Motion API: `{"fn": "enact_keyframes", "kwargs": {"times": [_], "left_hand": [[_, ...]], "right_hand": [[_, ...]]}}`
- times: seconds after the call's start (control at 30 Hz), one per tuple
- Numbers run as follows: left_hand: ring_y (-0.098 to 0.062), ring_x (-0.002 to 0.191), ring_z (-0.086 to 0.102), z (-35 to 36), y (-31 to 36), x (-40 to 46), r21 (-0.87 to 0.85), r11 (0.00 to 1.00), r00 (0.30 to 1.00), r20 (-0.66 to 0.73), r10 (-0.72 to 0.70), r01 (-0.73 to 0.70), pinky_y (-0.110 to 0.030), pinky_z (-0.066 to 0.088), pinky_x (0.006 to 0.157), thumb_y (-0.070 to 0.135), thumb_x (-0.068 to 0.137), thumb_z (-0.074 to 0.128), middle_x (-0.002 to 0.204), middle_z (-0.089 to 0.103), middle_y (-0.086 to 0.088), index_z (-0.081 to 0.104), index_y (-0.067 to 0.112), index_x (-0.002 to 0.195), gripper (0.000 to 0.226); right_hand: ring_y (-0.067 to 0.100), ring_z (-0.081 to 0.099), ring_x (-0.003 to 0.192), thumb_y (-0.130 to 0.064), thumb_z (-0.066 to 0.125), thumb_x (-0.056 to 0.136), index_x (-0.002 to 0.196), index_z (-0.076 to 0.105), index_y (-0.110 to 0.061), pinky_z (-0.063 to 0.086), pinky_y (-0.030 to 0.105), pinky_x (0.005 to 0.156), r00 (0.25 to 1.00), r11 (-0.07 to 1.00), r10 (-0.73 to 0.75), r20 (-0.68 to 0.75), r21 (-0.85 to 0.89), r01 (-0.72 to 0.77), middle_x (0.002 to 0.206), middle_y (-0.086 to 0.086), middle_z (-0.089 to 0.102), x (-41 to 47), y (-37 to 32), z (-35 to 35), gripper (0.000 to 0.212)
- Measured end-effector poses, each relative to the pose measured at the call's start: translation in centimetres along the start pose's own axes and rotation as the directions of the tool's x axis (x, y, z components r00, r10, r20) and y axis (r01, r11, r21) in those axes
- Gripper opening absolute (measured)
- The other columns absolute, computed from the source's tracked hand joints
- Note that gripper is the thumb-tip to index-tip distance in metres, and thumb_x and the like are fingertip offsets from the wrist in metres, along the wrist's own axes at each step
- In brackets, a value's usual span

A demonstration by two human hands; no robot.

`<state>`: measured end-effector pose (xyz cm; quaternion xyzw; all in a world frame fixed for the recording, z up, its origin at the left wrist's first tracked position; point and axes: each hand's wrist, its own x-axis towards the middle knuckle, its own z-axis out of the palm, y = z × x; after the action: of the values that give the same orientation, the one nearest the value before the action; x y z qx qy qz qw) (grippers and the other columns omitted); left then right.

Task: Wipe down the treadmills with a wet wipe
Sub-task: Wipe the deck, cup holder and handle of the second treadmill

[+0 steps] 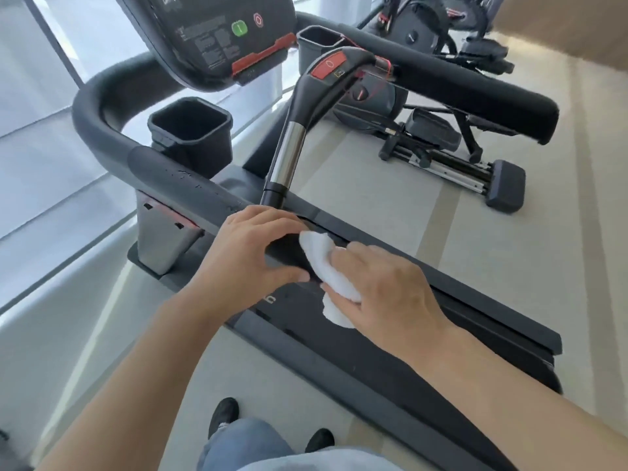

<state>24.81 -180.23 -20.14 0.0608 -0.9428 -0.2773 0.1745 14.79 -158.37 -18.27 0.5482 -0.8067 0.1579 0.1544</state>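
A dark grey treadmill fills the view, its left handrail point(176, 178) curving from the console point(217, 32) toward me. My left hand point(251, 246) grips the near end of that handrail, thumb below and fingers over the top. Just to its right, my right hand point(384, 287) holds a crumpled white wet wipe point(323, 263) against the rail's end. Part of the wipe hangs below my fingers over the black belt deck point(373, 341). Wet streaks show on the rail further up.
A square black cup holder point(190, 127) sits beside the handrail. A centre handle with a red stop button point(328, 64) and chrome tube rises in front of my hands. Other exercise machines point(441, 137) stand to the right on the pale floor. My shoes point(222, 414) show below.
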Motion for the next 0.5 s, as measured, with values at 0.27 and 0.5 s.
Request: {"fn": "enact_keyframes", "kwargs": {"times": [0.27,0.5], "left_hand": [[-0.014,0.139,0.045,1.1,0.0,-0.4,0.048,0.999,1.0,-0.019,0.001,0.0,-0.048,0.026,0.123,0.047,0.076,0.092,0.137,0.062,0.023,0.069,0.044,0.133,0.061],[-0.012,0.133,0.05,-1.1,0.0,0.4,0.02,1.0,0.996,0.084,0.019,-0.021,-0.027,0.03,0.116,0.006,0.081,0.086,0.13,0.062,0.027,0.073,0.037,0.133,0.063]], "right_hand": [[0.021,0.039,0.063,0.0,0.065,0.072,0.082,0.049,-0.02,0.027,0.026,0.055,0.953,0.95,-0.301,0.028,-0.073,0.302,0.072,-0.003,0.043,-6.0,3.7,-3.0,0.027],[0.024,0.047,0.061,0.003,0.057,0.066,0.092,0.046,-0.023,0.026,0.029,0.055,0.907,0.902,-0.419,0.043,-0.097,0.421,0.072,-0.001,0.048,1.6,-0.3,1.3,0.038]]}}
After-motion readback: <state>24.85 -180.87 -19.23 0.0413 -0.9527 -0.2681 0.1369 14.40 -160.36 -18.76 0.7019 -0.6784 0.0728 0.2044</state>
